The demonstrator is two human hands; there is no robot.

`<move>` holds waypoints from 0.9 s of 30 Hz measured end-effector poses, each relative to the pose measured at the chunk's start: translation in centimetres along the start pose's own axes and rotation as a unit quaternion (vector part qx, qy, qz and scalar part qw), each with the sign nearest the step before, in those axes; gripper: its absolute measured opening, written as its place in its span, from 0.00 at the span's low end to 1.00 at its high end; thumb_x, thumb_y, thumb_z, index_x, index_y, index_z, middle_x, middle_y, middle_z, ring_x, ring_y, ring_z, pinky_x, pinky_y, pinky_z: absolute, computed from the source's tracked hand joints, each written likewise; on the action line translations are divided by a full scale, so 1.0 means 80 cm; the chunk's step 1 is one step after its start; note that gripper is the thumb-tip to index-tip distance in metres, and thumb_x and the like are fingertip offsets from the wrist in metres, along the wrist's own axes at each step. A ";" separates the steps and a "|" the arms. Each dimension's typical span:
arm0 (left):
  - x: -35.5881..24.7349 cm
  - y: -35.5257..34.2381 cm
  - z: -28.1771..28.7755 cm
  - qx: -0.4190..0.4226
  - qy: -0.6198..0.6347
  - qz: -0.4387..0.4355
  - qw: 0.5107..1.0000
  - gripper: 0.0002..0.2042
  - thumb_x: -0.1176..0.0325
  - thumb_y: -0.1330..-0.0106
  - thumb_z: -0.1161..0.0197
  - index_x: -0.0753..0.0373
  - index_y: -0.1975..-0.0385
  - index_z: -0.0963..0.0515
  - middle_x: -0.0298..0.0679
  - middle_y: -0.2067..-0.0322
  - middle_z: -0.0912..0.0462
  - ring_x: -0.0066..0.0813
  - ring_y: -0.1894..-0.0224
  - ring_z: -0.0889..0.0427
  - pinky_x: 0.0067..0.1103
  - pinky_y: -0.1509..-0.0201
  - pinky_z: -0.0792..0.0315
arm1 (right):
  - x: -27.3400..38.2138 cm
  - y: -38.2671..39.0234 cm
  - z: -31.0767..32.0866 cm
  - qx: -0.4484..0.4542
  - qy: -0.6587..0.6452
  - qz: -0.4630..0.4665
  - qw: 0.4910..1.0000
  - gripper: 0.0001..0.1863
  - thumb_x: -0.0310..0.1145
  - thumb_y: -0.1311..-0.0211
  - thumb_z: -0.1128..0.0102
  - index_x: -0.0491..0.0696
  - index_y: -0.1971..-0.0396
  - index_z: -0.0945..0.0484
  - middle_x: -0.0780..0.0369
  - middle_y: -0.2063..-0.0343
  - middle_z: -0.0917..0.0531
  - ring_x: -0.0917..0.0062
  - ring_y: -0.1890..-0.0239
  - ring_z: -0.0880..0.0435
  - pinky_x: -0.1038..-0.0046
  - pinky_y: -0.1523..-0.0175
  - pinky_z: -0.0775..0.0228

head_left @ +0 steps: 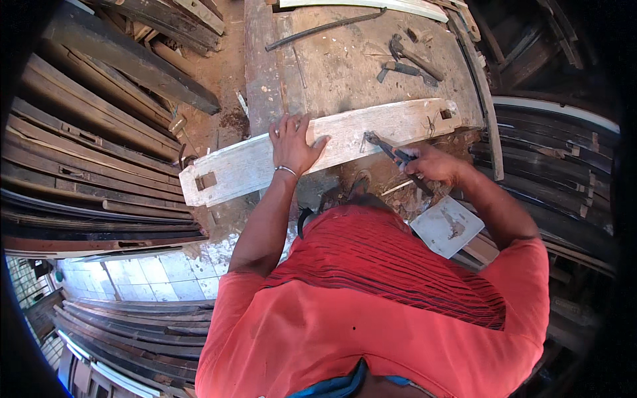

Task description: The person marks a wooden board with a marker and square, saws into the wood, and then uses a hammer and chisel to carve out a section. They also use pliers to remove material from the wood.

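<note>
A long pale wooden board point(232, 171) lies slantwise across the workbench edge, with a cut-through slot near each end. My left hand point(292, 142) rests flat on its upper face, left of the middle, fingers apart. In my right hand point(431, 166) is a pair of pliers point(391, 151) with dark and orange handles. The jaws touch or hover just over the board, beside a thin dark mark or nail too small to make out. Another thin dark piece point(431, 124) shows near the board's right end.
On the wooden workbench point(332, 73) lie a hammer point(417, 58), a black-handled tool point(406, 70) and a long dark bar point(325, 30). Dark timber point(99, 152) is stacked at left, more planks point(544, 159) at right. A whitish square piece point(448, 227) sits near my right forearm.
</note>
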State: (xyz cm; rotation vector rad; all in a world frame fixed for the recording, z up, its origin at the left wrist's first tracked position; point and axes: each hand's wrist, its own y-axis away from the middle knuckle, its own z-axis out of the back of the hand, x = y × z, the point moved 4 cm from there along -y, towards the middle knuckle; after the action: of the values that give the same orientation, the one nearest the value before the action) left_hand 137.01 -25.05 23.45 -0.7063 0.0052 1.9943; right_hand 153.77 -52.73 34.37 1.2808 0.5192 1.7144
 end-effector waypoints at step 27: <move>-0.006 -0.008 -0.011 0.026 -0.012 0.011 1.000 0.33 0.34 0.44 0.32 0.53 0.46 0.17 0.40 0.44 0.19 0.38 0.35 0.27 0.45 0.29 0.46 | -0.198 0.011 -0.140 -0.449 0.068 0.160 0.877 0.22 0.33 0.36 0.33 0.45 0.43 0.24 0.47 0.49 0.20 0.54 0.46 0.20 0.60 0.40 0.28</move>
State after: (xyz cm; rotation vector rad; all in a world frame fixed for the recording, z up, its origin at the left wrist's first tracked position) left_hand 138.09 -25.37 23.11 -0.6511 0.0515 2.0165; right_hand 144.08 -64.59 22.45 0.5751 -0.4332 1.9567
